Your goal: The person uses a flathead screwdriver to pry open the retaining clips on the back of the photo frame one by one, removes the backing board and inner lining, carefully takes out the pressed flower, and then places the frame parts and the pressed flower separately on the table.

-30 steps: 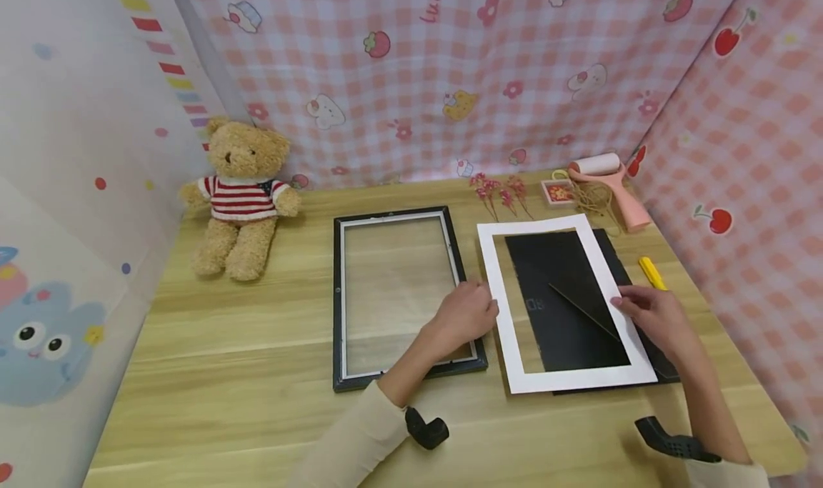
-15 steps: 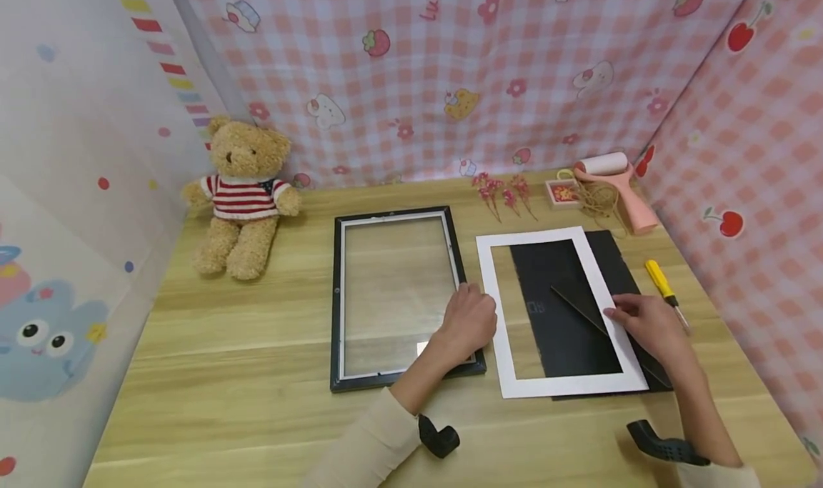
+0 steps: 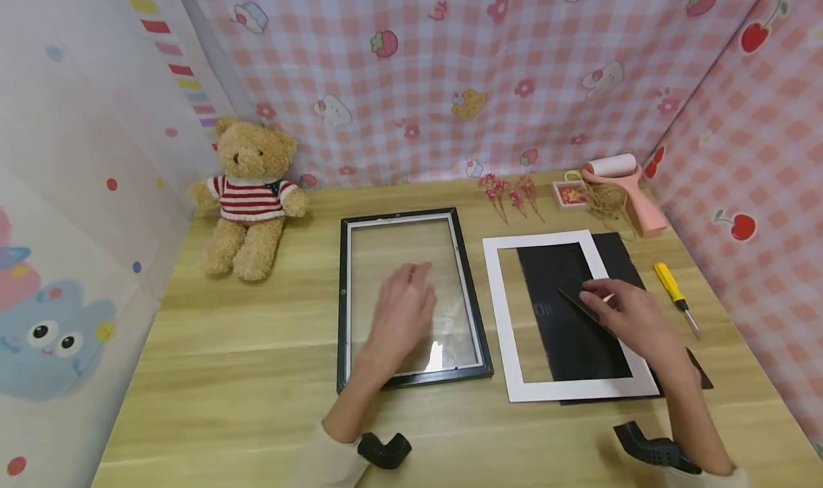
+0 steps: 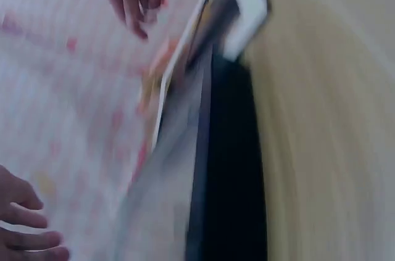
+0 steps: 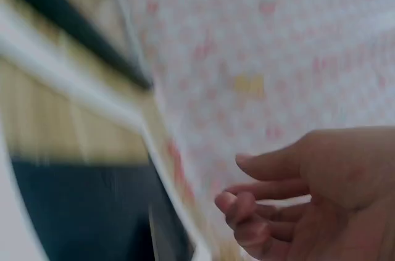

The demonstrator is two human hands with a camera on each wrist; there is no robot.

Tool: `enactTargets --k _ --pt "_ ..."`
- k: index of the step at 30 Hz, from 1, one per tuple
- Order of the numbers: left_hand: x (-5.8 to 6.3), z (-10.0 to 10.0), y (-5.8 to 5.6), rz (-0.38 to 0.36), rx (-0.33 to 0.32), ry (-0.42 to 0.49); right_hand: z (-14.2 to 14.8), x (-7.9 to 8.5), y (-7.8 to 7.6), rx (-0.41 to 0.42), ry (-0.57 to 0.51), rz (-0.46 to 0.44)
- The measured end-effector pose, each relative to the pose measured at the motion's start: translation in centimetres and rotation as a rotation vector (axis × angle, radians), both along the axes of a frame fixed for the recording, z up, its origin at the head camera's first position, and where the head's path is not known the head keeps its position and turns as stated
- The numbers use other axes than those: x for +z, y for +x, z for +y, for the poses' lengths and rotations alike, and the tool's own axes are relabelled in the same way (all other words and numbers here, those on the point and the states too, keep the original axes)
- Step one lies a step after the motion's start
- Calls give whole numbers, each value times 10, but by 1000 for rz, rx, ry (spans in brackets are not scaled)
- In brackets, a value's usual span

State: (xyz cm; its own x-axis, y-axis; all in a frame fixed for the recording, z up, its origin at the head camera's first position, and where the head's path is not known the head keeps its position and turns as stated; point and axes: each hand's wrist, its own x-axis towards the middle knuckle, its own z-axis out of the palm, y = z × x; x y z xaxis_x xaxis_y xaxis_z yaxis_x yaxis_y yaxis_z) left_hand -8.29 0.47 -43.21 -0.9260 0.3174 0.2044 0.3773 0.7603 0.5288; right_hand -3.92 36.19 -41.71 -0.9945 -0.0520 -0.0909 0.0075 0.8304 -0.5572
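A black picture frame [image 3: 477, 309] with a white inner edge and clear pane [image 3: 386, 252] lies on the wooden table. My left hand [image 3: 401, 316], blurred, is over the pane with loose fingers and nothing in them. To its right, a white picture mat [image 3: 503, 316] lies partly over a black backing board [image 3: 556, 345], which shows through the mat's window. A narrow black stand leg [image 3: 581, 306] slants up from the board. My right hand [image 3: 633, 320] is right at this leg, over the mat's right side. In the right wrist view, its loosely bent fingers [image 5: 247, 211] hold nothing.
A yellow-handled screwdriver [image 3: 671, 288] lies right of the board. Behind are pink dried flowers [image 3: 498, 191], a small pink-edged box [image 3: 570, 194], twine [image 3: 604, 201] and a pink lint roller [image 3: 639, 202]. A teddy bear [image 3: 251, 201] sits at the back left.
My left hand has left the mat's left edge and moved left over the frame. My right hand has let go of the mat's right edge and shifted toward the stand leg.
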Motion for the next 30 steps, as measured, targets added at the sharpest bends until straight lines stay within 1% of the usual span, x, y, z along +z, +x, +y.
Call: enactTargets --k 2,4,6,7,9,12,13,14,16,18,20,21,24,27,28,30 --pt "-5 -32 -6 24 100 67 -29 5 -7 69 -57 16" --pt "-13 -60 -13 27 181 90 -57 7 -16 130 -98 21" --pt "-22 -81 -19 -4 218 101 -82 3 -25 170 -108 13" --pt "-27 -90 -22 -45 224 108 -93 -1 -30 177 -103 -1" --pt "-37 -103 -25 -149 227 123 -110 -10 -38 179 -69 -38" --pt "-48 -116 -26 -302 214 171 -131 -24 -48 165 -36 -102" --pt "-52 -119 -27 -326 205 188 -137 -28 -50 161 -33 -115" --pt "-55 -122 -27 -333 193 204 -142 -32 -52 161 -29 -118" --pt "-61 -126 -28 -333 168 232 -150 -39 -54 165 -33 -108" --pt "-65 -127 -28 -316 149 240 -154 -45 -54 176 -31 -73" --pt "-68 -129 -29 -291 145 230 -158 -49 -52 186 -24 -35" --pt "-69 -130 -29 -280 148 222 -159 -56 -52 193 -12 1" --pt "-71 -130 -30 -230 156 185 -161 -60 -48 200 -5 47" --pt "-76 -131 -32 -165 169 178 -163 -62 -46 196 -7 40" --pt "-79 -131 -33 -147 174 189 -165 -57 -45 192 -17 13" --pt "-86 -132 -35 -108 190 234 -165 -58 -45 192 -18 -13"
